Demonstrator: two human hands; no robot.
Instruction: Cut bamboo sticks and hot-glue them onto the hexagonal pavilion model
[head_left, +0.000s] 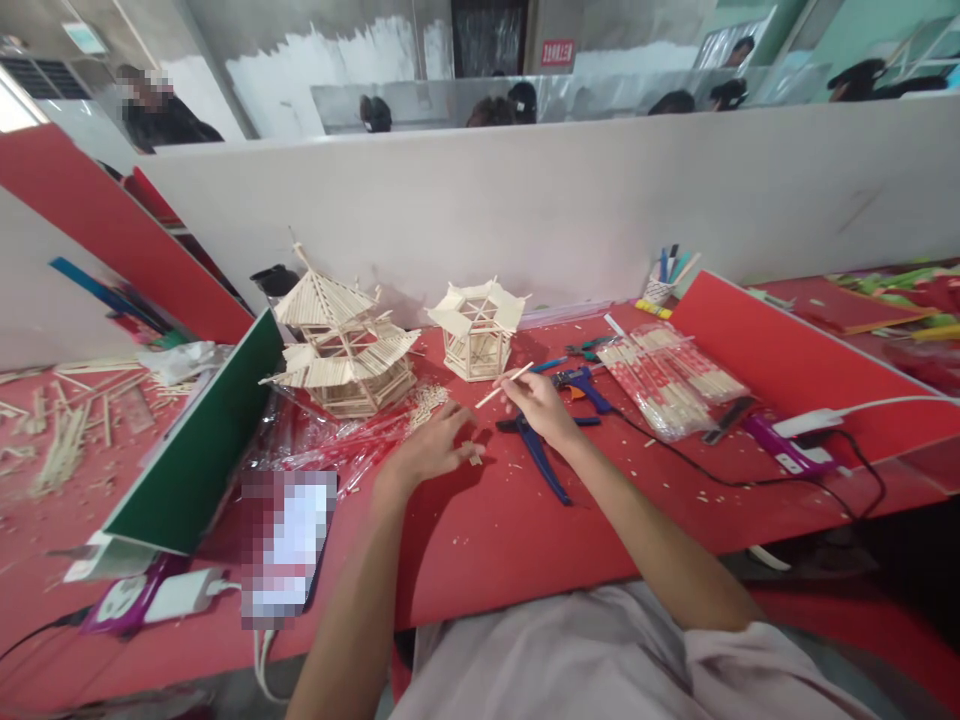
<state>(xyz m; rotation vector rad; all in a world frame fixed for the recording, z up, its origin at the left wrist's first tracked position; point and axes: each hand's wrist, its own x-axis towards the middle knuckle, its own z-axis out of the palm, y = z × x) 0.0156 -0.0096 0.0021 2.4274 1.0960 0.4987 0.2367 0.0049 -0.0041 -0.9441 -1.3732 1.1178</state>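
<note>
As the left hand (433, 448) curls, the right hand (543, 404) pinches a stick (491, 396).

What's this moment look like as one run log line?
right hand: holds pale stick | left hand: by small wood pieces, grip unclear | nearby: blue-handled cutter, taller stick pavilion, shorter stick pavilion

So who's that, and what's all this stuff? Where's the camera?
No robot here! These are a person's bare hands, the left hand and the right hand. The single picture comes from a camera on that person's head, looking forward and down. The right hand holds a thin stick; the left hand is by some small wood bits. On the red table stand a tall stick house and a smaller one. A blue-handled tool lies near the right hand.
</note>
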